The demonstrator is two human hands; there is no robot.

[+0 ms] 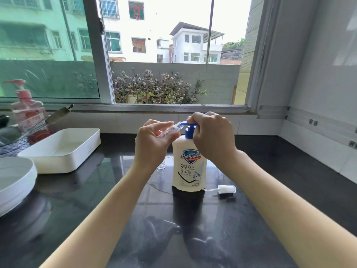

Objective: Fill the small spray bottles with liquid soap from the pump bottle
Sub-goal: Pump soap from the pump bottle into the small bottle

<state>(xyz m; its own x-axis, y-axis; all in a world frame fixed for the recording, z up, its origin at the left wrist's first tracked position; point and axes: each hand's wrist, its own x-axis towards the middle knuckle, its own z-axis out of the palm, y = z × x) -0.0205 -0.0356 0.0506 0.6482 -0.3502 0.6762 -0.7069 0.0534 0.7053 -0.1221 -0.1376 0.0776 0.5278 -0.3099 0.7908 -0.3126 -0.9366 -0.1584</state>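
Observation:
A white pump bottle (188, 169) with a blue pump head stands upright on the dark counter (193, 229) in the middle. My right hand (211, 135) rests on top of the blue pump head. My left hand (154, 141) holds a small clear spray bottle (170, 130) tilted, its open mouth touching the pump's nozzle. A loose white sprayer cap with its dip tube (225, 189) lies on the counter just right of the pump bottle. Another small clear bottle (161, 165) stands behind my left wrist, partly hidden.
A white rectangular tray (58, 157) sits at the left, a white round basin (17, 182) nearer the left edge. A pink pump bottle (27, 111) and dishes stand at the far left. The open window sill (154, 108) runs behind; a white wall (318, 122) closes the right.

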